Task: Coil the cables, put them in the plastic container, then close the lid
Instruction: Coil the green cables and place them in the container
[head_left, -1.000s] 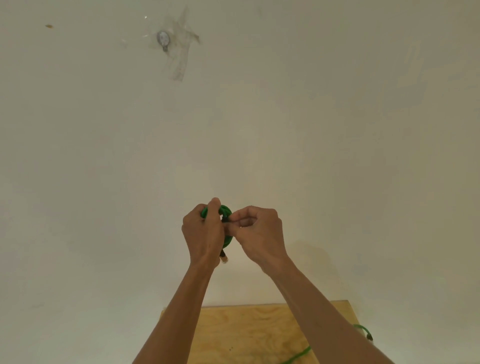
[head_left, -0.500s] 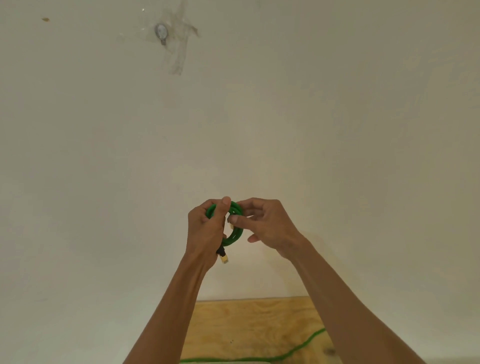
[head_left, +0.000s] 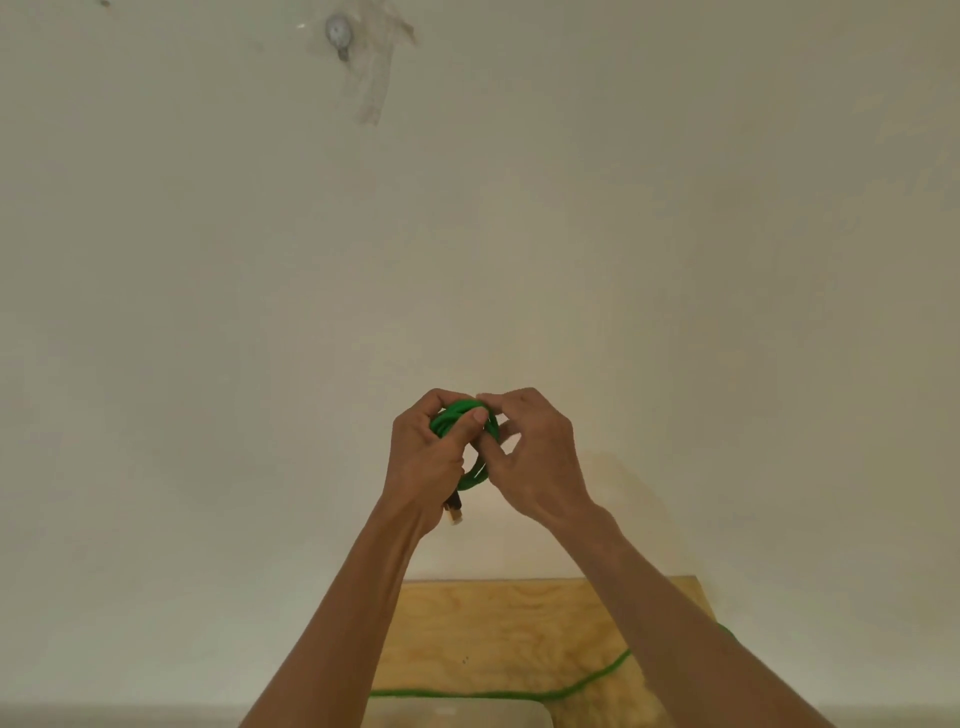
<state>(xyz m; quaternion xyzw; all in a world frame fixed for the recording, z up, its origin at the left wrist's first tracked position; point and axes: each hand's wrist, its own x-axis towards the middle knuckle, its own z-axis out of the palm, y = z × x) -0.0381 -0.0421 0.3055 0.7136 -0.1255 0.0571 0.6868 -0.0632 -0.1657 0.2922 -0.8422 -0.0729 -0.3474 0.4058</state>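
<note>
Plain wall behind; both hands (head_left: 485, 457) grip green cable coil (head_left: 464, 422) (tail crosses plywood table (head_left: 498, 634)).

Right hand (head_left: 535, 457): back against the green cable coil (head_left: 467, 441), fingers closed on its 3 o'clock side. Coil: thicker. Slack cable on bench (head_left: 519, 623): now crossing toward 9 o'clock.

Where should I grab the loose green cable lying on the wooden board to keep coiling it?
Probably take the loose green cable on its bare run across the wooden board, coming from above with the right hand. It lies flat and uncovered there, while the left hand holds the coil.
</note>
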